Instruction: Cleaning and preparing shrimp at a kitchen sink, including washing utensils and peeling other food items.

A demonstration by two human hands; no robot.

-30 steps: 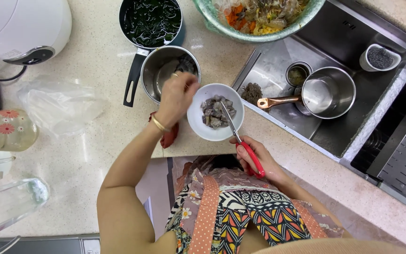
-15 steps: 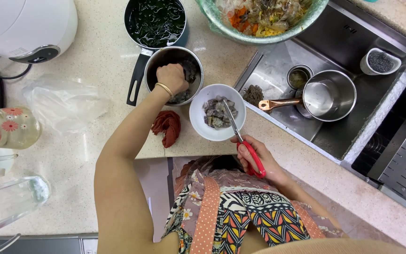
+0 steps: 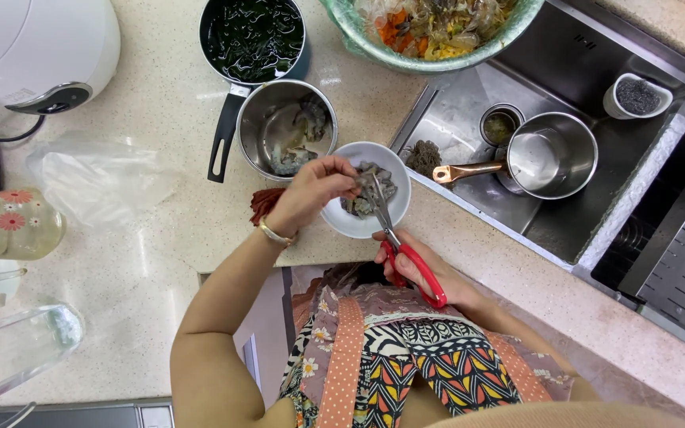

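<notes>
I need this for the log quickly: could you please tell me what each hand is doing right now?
Left hand: closed, pinching a grey piece over the white bowl.
Right hand: closed on the red-handled scissors.

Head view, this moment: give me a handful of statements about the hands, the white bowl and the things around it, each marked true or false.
1. The right hand holds red-handled scissors. True.
2. The left hand rests on the black pan handle. False: it is over the white bowl, holding a grey piece at the scissor blades.
3. The white bowl stands inside the sink. False: it stands on the speckled counter, beside the sink.
4. A steel pot with a copper-coloured handle sits in the sink. True.
5. The dark pan holds dark green leafy matter in liquid. True.
</notes>
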